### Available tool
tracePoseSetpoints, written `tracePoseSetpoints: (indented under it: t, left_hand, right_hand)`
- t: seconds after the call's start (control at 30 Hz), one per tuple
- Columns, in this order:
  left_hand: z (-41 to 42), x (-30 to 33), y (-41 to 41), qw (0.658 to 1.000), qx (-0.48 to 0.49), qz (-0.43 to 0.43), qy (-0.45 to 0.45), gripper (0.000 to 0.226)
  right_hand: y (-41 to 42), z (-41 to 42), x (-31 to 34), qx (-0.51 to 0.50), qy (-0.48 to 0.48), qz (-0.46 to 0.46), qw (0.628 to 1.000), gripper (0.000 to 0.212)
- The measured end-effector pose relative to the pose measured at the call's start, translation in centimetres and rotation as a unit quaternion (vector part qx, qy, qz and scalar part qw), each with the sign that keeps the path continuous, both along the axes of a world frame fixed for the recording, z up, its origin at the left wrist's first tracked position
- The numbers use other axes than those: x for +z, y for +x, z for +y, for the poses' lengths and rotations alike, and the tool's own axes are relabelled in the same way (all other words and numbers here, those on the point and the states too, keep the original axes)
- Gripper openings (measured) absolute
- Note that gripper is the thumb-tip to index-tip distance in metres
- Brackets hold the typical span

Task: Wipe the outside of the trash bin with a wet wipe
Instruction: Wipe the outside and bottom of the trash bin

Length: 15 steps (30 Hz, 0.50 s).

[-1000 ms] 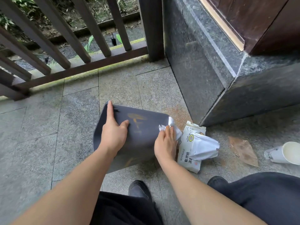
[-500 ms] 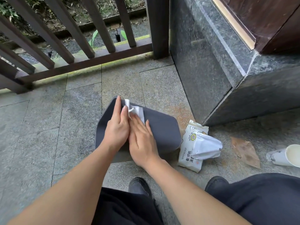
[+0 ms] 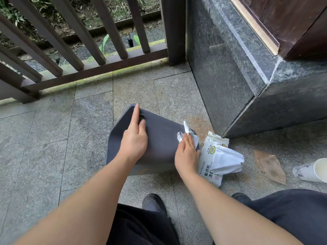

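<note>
A dark grey trash bin (image 3: 160, 138) lies on its side on the stone floor in front of me. My left hand (image 3: 135, 138) rests flat on its upper left part, the index finger reaching to the far edge. My right hand (image 3: 186, 152) presses a crumpled white wet wipe (image 3: 187, 134) against the bin's right edge, fingers stretched over the wipe. The bin's opening and underside are hidden.
A white pack of wet wipes (image 3: 216, 156) with a sheet sticking out lies right of the bin. A brown wrapper (image 3: 269, 166) and a tipped paper cup (image 3: 314, 171) lie farther right. A dark stone plinth (image 3: 230, 76) stands at right, a wooden railing (image 3: 79, 50) ahead. My shoes (image 3: 154, 203) are below.
My right hand has swept the wipe from the bin's upper left, beside my left hand, across to its right edge. My left hand has stayed in place on the bin.
</note>
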<state>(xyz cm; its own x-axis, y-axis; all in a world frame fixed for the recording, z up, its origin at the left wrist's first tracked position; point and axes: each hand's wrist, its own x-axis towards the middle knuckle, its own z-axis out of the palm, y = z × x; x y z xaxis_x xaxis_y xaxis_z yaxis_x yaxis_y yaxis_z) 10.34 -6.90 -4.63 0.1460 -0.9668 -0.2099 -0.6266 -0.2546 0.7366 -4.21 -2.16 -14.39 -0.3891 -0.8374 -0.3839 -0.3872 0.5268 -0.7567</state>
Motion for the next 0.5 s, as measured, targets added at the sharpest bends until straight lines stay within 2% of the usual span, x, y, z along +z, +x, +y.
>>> tracePoseSetpoints:
  t: [0.07, 0.13, 0.23, 0.3, 0.4, 0.5]
  left_hand:
    - [0.2, 0.3, -0.2, 1.000, -0.004, -0.009, 0.002, 0.054]
    - [0.3, 0.5, 0.0, 1.000, -0.015, -0.010, -0.003, 0.055]
    - [0.2, 0.5, 0.3, 0.999, -0.042, -0.020, -0.009, 0.056]
    - [0.1, 0.3, 0.5, 0.999, -0.044, -0.024, -0.013, 0.056]
    - [0.2, 0.0, 1.0, 0.999, -0.034, -0.026, -0.024, 0.053]
    - [0.2, -0.1, 1.5, 0.999, -0.038, -0.017, -0.024, 0.052]
  right_hand:
    - [-0.3, -0.8, 0.6, 0.004, 0.022, -0.013, 1.000, 0.049]
    - [0.2, -1.4, 1.7, 0.060, -0.009, -0.005, 0.998, 0.048]
    - [3.4, -1.5, 4.2, 0.157, -0.154, 0.008, 0.975, 0.048]
    - [5.6, -1.1, 5.6, 0.187, -0.222, -0.002, 0.957, 0.050]
    - [6.3, -0.4, 5.5, 0.220, -0.250, -0.003, 0.943, 0.051]
    - [4.7, 0.0, 3.5, 0.232, -0.244, 0.047, 0.940, 0.050]
